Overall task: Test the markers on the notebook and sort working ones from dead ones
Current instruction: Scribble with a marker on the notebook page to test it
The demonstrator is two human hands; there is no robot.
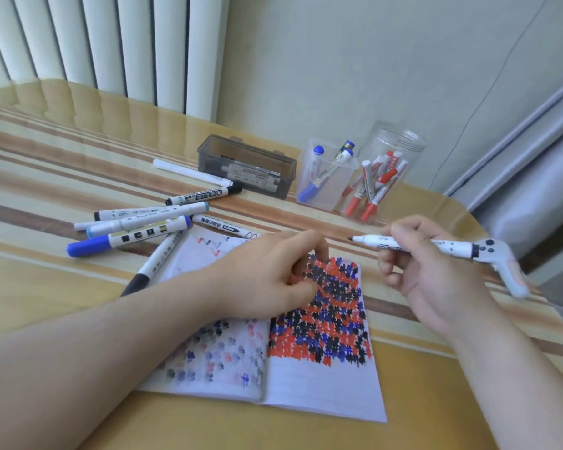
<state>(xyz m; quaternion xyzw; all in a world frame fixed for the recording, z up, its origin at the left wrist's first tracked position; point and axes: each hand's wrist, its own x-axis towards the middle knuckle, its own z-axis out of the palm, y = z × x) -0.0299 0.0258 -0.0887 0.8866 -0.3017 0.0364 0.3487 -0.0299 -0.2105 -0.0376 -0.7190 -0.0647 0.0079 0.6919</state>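
right hand (426, 264) gripping marker (413, 245), tip leftward

A glossy table (62, 151) with tan, cream and brown stripes fills the lower view, its far edge against a pale wall (355, 60). White vertical blinds (95, 37) hang beyond the far left corner and mirror in the tabletop. A thin cable (488, 89) runs down the wall. Grey fabric (533, 164) stands past the right edge.

Single head-worn view, looking forward and down, close over the table (62, 319), wall behind
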